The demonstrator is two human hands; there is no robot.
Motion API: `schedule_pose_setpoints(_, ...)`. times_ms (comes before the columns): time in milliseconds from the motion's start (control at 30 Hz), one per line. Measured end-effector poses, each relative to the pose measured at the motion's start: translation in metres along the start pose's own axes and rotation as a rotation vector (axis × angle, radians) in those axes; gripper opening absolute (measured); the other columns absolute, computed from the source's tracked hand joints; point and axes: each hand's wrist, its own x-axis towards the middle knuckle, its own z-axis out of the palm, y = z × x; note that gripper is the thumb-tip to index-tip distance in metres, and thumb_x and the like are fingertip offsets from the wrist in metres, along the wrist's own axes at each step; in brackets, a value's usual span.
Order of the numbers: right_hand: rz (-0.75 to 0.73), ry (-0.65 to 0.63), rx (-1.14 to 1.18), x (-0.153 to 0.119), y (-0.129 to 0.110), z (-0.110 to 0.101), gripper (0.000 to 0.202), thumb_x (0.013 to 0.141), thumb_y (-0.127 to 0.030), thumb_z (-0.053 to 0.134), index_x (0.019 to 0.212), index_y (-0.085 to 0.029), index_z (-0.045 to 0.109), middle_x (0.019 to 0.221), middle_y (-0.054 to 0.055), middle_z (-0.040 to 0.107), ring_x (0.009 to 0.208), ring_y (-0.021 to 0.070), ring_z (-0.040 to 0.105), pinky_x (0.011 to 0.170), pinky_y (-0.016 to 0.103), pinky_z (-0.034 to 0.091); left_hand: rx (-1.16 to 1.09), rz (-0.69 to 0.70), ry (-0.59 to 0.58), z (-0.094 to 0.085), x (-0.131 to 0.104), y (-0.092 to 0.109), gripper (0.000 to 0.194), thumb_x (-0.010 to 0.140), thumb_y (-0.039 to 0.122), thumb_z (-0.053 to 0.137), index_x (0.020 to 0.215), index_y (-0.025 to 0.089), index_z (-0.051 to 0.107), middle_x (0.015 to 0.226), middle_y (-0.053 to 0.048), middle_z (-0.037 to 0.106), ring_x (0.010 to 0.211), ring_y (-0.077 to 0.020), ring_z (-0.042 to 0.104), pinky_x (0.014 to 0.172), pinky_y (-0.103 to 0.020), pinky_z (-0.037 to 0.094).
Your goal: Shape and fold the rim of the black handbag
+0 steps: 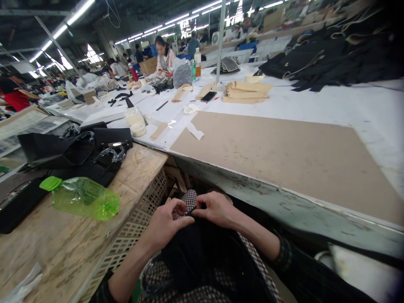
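A black bag (pixel 202 248) lies across my lap over checked cloth (pixel 189 198), with what looks like a plastic-wrapped handle at its left side. My left hand (pixel 167 221) pinches the bag's far edge between thumb and fingers. Close by on the same edge, my right hand (pixel 217 209) has its thumb and forefinger pressed together. The two thumbs nearly meet. Whether a smaller part sits between the fingertips, I cannot make out.
Left, a worn wooden table (pixel 142 162) carries a green bottle (pixel 85 198) on its side and black bags (pixel 59 149). A perforated plastic crate (pixel 126 244) stands below. Ahead, a white bench holds a brown board (pixel 277 147), a phone (pixel 208 97) and a glue jar (pixel 135 122).
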Motion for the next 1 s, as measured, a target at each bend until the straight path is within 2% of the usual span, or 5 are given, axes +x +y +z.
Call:
schedule_pose_setpoints(133, -0.014, 0.004, 0.037, -0.001, 0.009, -0.004, 0.016, 0.076, -0.032, 0.073, 0.066, -0.020, 0.068, 0.060, -0.004, 0.063, 0.058, 0.0122, 0.054, 0.053, 0.024, 0.028, -0.100, 0.017, -0.164, 0.017, 0.022, 0.000, 0.011, 0.077, 0.023, 0.071, 0.084, 0.016, 0.066, 0.074, 0.002, 0.062, 0.070, -0.0127, 0.056, 0.063, -0.021, 0.041)
schedule_pose_setpoints(267, -0.085, -0.049, 0.192, -0.009, 0.020, -0.013, 0.013, 0.079, -0.031, 0.072, 0.073, -0.020, 0.070, 0.075, -0.003, 0.070, 0.068, 0.0139, 0.061, 0.061, 0.024, 0.038, -0.110, 0.000, -0.162, 0.019, 0.026, -0.007, 0.010, 0.078, 0.022, 0.069, 0.084, 0.015, 0.066, 0.073, 0.002, 0.061, 0.070, -0.0125, 0.055, 0.063, -0.021, 0.040)
schedule_pose_setpoints(400, -0.061, -0.027, 0.307, -0.017, 0.023, -0.019, 0.014, 0.080, -0.027, 0.070, 0.069, -0.018, 0.067, 0.091, 0.000, 0.074, 0.077, 0.0149, 0.064, 0.069, 0.024, 0.043, -0.143, -0.020, -0.164, 0.019, 0.024, -0.011, 0.011, 0.078, 0.023, 0.069, 0.085, 0.015, 0.067, 0.076, 0.001, 0.063, 0.071, -0.0133, 0.056, 0.064, -0.022, 0.041)
schedule_pose_setpoints(733, 0.012, 0.057, 0.235, -0.017, 0.022, -0.010, 0.016, 0.077, -0.024, 0.066, 0.063, -0.018, 0.061, 0.071, -0.001, 0.070, 0.064, 0.0138, 0.060, 0.061, 0.024, 0.041, -0.196, -0.008, -0.250, 0.020, 0.022, -0.006, 0.018, 0.082, 0.023, 0.067, 0.098, 0.017, 0.073, 0.084, -0.002, 0.068, 0.078, -0.0156, 0.060, 0.070, -0.024, 0.043)
schedule_pose_setpoints(1000, 0.038, 0.118, 0.230, -0.019, 0.020, -0.008, 0.022, 0.072, -0.020, 0.066, 0.069, -0.020, 0.044, 0.073, -0.004, 0.067, 0.064, 0.0119, 0.055, 0.057, 0.022, 0.034, -0.147, 0.031, -0.259, 0.019, 0.018, 0.000, 0.020, 0.085, 0.028, 0.064, 0.100, 0.018, 0.071, 0.087, -0.001, 0.068, 0.081, -0.0164, 0.060, 0.073, -0.024, 0.044)
